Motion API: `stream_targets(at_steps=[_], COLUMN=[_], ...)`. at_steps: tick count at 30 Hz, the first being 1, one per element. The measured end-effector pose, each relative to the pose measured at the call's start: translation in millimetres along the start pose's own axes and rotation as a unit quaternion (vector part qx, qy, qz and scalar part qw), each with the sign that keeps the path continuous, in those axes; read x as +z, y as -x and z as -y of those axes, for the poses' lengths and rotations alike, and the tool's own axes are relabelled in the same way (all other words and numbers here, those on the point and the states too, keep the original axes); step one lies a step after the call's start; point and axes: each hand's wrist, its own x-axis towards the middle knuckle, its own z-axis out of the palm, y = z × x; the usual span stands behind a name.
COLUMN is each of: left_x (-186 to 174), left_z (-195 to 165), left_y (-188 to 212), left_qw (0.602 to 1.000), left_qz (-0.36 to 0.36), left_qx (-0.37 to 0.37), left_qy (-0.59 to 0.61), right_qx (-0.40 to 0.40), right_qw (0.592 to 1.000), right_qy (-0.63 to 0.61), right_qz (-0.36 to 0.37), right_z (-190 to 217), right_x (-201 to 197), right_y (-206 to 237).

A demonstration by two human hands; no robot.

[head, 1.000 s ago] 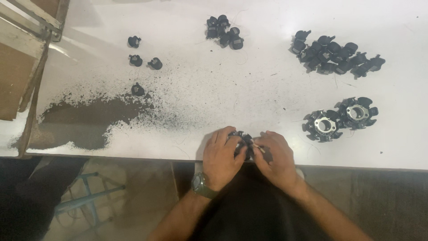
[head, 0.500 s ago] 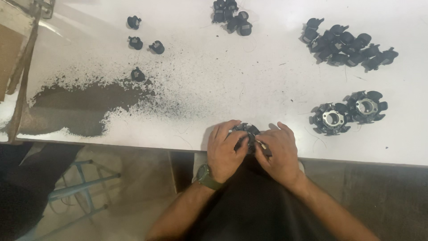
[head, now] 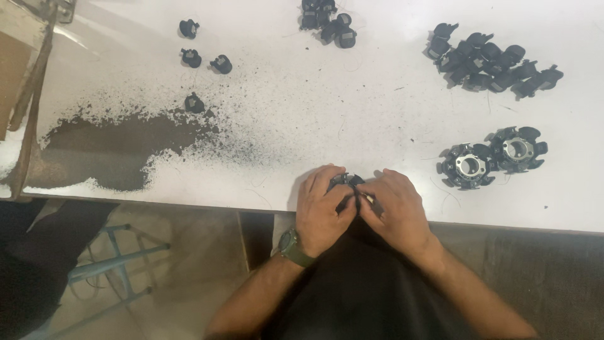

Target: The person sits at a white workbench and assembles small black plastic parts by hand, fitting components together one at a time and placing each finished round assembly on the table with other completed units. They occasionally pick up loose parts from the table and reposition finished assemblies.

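Both hands remain together at the near edge of the white surface [head: 390,126], as in the earlier frames; only the camera view has shifted slightly. Left hand [head: 322,211] and right hand [head: 395,211] each grasp the small black round plastic part [head: 345,182] between them, fingers closed on it. Mostly covered, its long axis and facing cannot be told. Two finished black rings with metal centres [head: 492,157] lie well apart to the right.

tabletop [head: 264,94]: white, glossy, glare at far left | dark powder patch [head: 107,148]: left side | floor [head: 189,264]: tan tiles | blue metal frame [head: 107,264]: beneath tabletop edge
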Motion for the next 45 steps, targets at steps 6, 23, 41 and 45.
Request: stream_targets(at_steps=[6,23,41,45], left_x=[10.5,22.0,-27.3,-9.9], left_z=[-0.1,6.7,6.2,4.1], left_y=[-5.2,1.1,-18.1,-23.7], left_qw=[0.999,0.998,0.993,0.986], left_qz=[-0.025,-0.065,0.079,0.122], left_qx=[-0.015,-0.001,0.036,-0.014], left_qy=[-0.023,-0.024,-0.077,-0.113], right_qx=[0.014,-0.033,0.094,0.099], right_qw=[0.999,0.999,0.991,0.990], right_qy=[-0.025,0.001,-0.064,-0.071], right_qz=[0.024,-0.008,-0.073,-0.064], right_z=[-0.4,1.8,-2.5,-5.1], right_x=[-6.8,-1.2,5.9,10.0], right_y=[-4.9,3.5,6.0,7.3])
